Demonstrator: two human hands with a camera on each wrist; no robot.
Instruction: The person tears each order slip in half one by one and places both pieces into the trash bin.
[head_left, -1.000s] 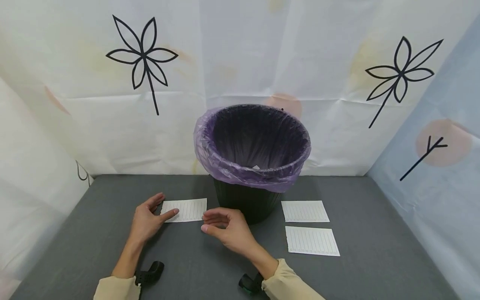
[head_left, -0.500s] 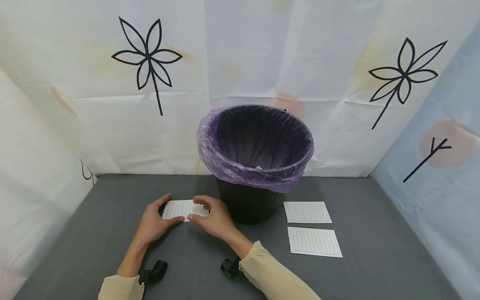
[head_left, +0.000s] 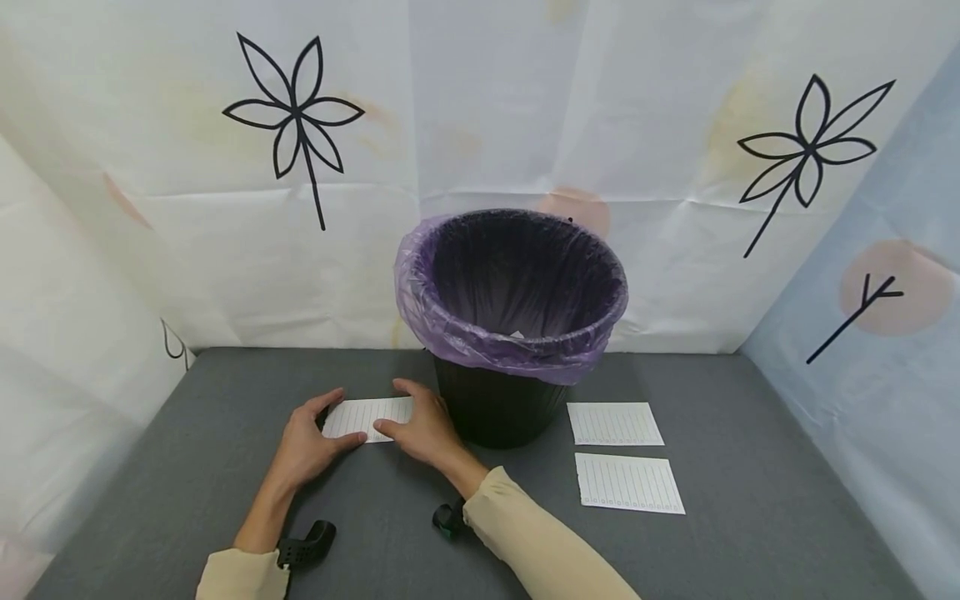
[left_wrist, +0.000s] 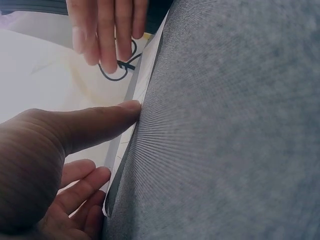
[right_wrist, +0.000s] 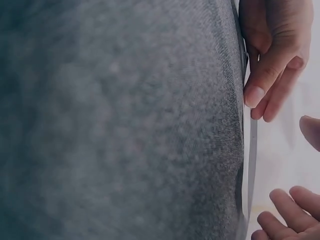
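Note:
A white lined paper slip [head_left: 363, 414] lies on the grey table to the left of the bin, one hand at each end. My left hand [head_left: 306, 442] spans its left end, thumb tip at the near edge and fingers at the far corner. The left wrist view has that thumb [left_wrist: 117, 116] touching the paper's edge, the other fingers loosely extended. My right hand [head_left: 423, 423] spreads over the right end and hides it. Its thumb and fingers stand wide apart; in the right wrist view these fingers [right_wrist: 287, 215] are off the paper.
A dark bin [head_left: 495, 408] with a purple liner [head_left: 510, 354] stands just right of the right hand, a small white scrap inside. Two more lined slips lie at the right, the far one [head_left: 615, 424] and the near one [head_left: 628, 482]. Printed cloth walls [head_left: 360, 275] enclose the table.
My right hand has moved left and away from me, from beside the slip to over its right end. The left hand keeps its place at the left end. The view has shifted slightly.

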